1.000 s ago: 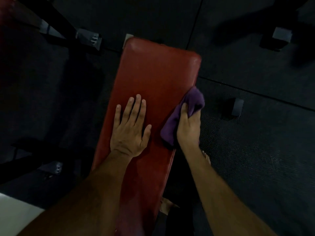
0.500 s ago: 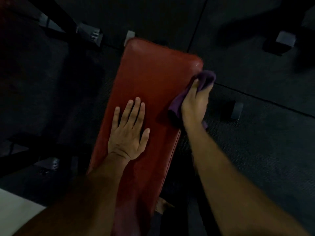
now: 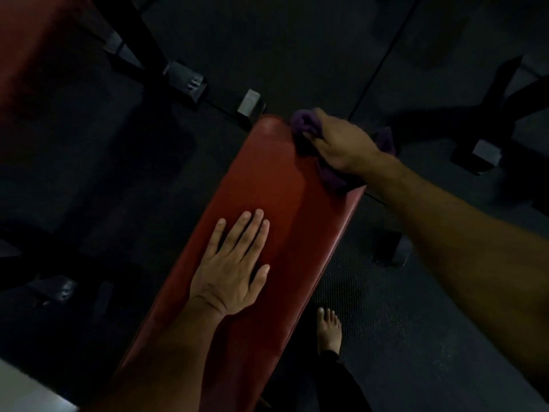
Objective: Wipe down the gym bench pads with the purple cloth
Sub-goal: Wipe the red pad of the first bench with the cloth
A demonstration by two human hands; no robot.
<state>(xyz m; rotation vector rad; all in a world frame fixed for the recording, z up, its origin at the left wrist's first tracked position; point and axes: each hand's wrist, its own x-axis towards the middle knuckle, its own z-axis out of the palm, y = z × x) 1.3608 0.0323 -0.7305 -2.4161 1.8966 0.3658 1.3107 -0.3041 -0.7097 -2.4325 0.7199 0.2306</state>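
Dark rubber gym flooring (image 3: 297,49) fills the background, crossed by a thin seam, and on it stands the red padded counter (image 3: 276,197), running lengthwise from the near lower edge of the view up to a rounded far end.

At that far end lies the purple cloth (image 3: 303,123), bunched up on the pad's far right corner. The right hand (image 3: 338,144) is the grip on it: its fingers are curled down over the cloth and hold it against the pad, with folds of purple showing beyond the knuckles, below the wrist and out past the pad's right edge. The right forearm reaches in from the lower right across the pad's right edge.

Well back from that grip, nearer the person and toward the pad's left side, the left hand (image 3: 234,263) rests flat on the red surface, palm down, fingers straight and slightly spread, holding nothing.

Beyond the grip and to its left, a small grey block (image 3: 249,104) sits on the floor just off the pad's far end, with a dark metal frame foot (image 3: 185,81) further left. To the right of the grip stands another grey-capped frame foot (image 3: 484,153). Below the right forearm, beside the pad's right edge, a bare foot (image 3: 328,331) is planted on the textured mat.
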